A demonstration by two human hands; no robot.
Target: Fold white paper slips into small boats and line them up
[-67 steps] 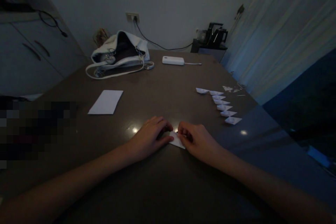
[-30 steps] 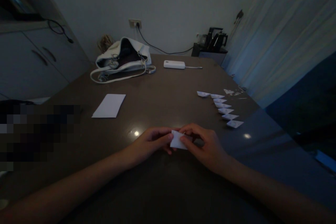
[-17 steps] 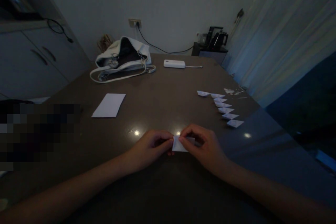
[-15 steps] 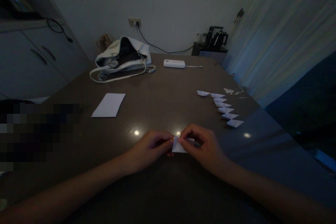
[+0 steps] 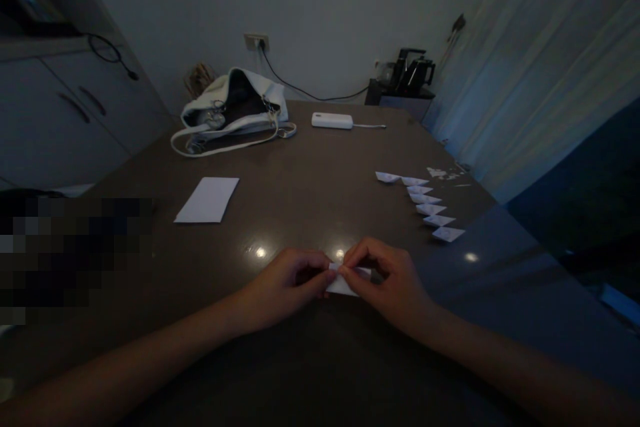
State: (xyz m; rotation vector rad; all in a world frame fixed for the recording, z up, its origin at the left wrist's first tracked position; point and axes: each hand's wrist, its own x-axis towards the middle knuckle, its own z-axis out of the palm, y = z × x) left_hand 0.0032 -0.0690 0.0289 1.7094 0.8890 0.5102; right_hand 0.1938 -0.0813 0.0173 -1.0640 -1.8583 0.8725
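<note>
A small folded piece of white paper (image 5: 344,285) sits just above the dark table (image 5: 310,200), close to me. My left hand (image 5: 287,283) pinches its left side with curled fingers. My right hand (image 5: 387,280) pinches its top right edge between thumb and fingers. Both hands meet over the paper and hide much of it.
A row of several small folded white paper pieces (image 5: 425,205) lies to the right, with paper scraps (image 5: 443,172) behind it. A flat white sheet (image 5: 207,199) lies at the left. A white handbag (image 5: 233,107) and a white power bank (image 5: 331,121) sit at the far side.
The paper was first pressed flat on the table, then lifted between both hands. Since then the hands have closed in and folded it smaller and lower.
</note>
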